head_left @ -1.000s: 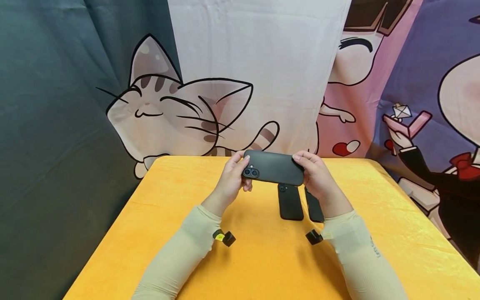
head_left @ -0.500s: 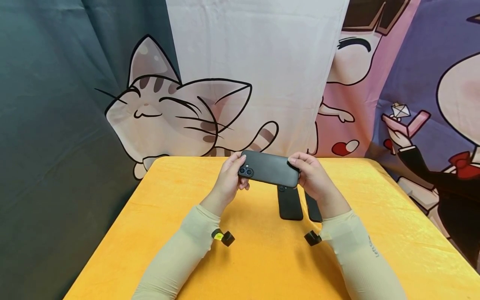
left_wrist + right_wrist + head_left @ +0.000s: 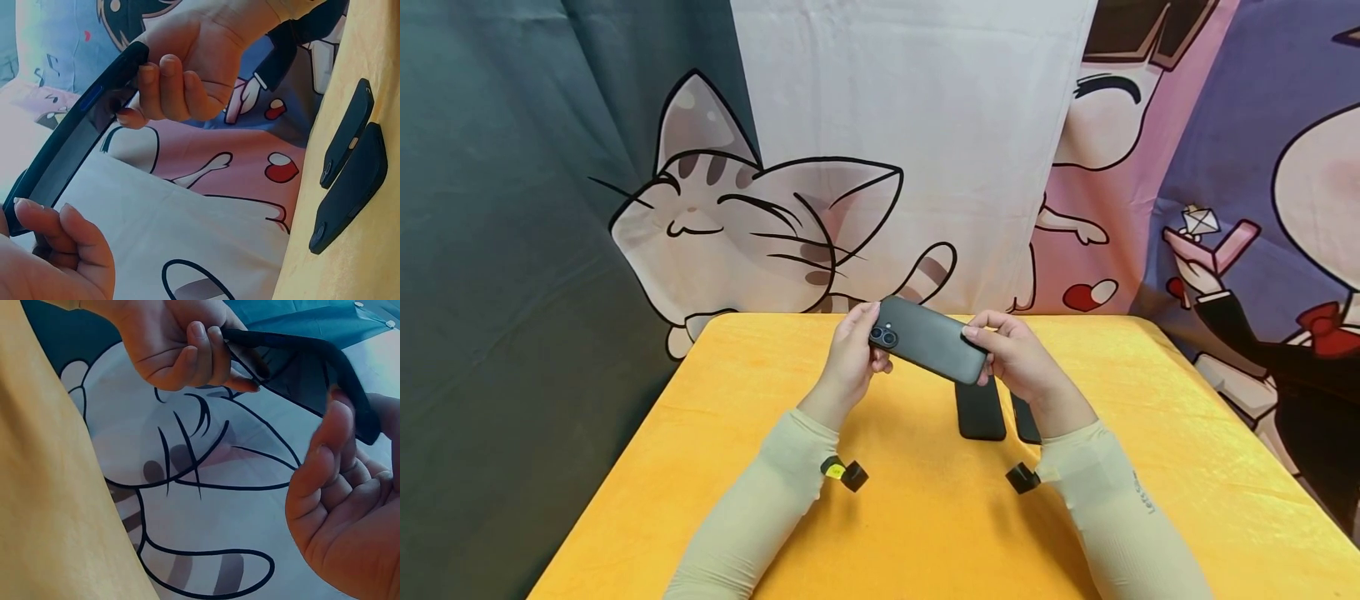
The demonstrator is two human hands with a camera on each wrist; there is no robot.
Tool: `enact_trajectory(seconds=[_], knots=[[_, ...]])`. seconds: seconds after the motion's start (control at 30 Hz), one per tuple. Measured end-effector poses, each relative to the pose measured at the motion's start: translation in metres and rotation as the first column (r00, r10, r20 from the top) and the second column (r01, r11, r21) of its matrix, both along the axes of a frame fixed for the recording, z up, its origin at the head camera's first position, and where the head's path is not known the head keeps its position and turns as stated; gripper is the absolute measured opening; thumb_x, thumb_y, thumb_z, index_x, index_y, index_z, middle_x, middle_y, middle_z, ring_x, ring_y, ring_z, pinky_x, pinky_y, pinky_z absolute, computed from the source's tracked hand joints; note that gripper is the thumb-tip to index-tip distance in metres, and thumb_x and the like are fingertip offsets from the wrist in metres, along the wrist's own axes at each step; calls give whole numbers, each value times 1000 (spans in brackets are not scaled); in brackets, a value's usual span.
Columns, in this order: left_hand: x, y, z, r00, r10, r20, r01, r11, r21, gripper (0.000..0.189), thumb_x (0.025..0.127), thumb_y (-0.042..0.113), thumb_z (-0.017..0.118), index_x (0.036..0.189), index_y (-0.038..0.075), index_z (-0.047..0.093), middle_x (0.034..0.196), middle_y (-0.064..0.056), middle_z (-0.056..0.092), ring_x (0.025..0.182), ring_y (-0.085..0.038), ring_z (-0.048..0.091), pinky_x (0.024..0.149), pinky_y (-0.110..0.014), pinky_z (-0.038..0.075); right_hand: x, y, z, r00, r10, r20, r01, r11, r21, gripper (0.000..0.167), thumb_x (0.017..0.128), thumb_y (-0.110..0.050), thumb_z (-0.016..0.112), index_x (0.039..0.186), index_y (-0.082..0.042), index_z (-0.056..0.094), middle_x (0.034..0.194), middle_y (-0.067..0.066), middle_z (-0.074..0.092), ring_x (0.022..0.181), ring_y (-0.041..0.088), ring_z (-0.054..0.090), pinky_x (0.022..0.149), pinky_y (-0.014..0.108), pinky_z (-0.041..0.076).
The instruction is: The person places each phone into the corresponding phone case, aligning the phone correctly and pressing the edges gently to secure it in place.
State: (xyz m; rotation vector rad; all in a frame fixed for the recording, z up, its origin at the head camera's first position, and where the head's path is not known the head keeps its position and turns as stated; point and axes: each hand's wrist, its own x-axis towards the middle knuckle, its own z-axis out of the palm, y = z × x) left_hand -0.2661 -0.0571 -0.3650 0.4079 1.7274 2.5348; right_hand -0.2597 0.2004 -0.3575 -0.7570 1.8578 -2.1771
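Observation:
Both hands hold a smartphone (image 3: pixel 928 337) in a black case above the table, its back and twin camera lenses turned to the head camera. My left hand (image 3: pixel 848 354) grips the lens end with thumb and fingers. At the other end, my right hand (image 3: pixel 1022 358) pinches the phone, its thumb on the back. The glossy screen side (image 3: pixel 75 147) shows from below in the left wrist view, with fingertips at both ends. The right wrist view also has the screen (image 3: pixel 294 369), seen at a steep slant.
Two more black phones lie on the yellow cloth-covered table (image 3: pixel 895 517), one (image 3: pixel 980 414) below the held phone and the other (image 3: pixel 1026 419) partly behind the right wrist. A printed curtain (image 3: pixel 820 83) hangs at the table's far edge.
The held phone has shifted a little left and tilted, its right end now lower. Both hands moved slightly left with it, and it covers more of the phone beneath.

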Motion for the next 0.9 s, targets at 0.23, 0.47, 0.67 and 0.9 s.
enact_trajectory(seconds=[0.23, 0.47, 0.67, 0.9], knots=[[-2, -1, 2, 999, 32, 1, -32, 998, 63, 25, 111, 39, 43, 106, 17, 52, 63, 4, 46, 43, -8, 39, 50, -24, 42, 0, -2, 0, 999, -26, 35, 25, 999, 39, 15, 106, -11, 55, 95, -15, 65, 57, -1, 67, 44, 12, 64, 53, 25, 58], [-1, -1, 1, 1000, 24, 3, -24, 996, 85, 33, 111, 44, 39, 125, 18, 53, 77, 5, 54, 48, -8, 40, 52, -24, 44, 1, -4, 1, 998, -58, 24, 57, 998, 37, 15, 107, -12, 54, 94, -15, 63, 59, -1, 69, 46, 11, 65, 54, 24, 58], [2, 0, 0, 1000, -25, -17, 27, 994, 106, 28, 111, 45, 37, 113, 20, 52, 79, 5, 55, 49, -11, 42, 53, -27, 42, 2, -5, 3, 997, -70, 27, 70, 998, 2, 15, 107, -13, 55, 94, -15, 64, 62, -1, 71, 47, 10, 66, 54, 23, 58], [8, 5, 0, 983, -148, -104, 157, 984, 85, 34, 110, 42, 34, 125, 17, 52, 77, 0, 59, 49, -12, 54, 52, -26, 49, 3, -7, 4, 996, -88, 16, 88, 995, -48, 18, 108, -14, 52, 94, -15, 63, 60, 0, 71, 49, 10, 67, 53, 22, 55]])
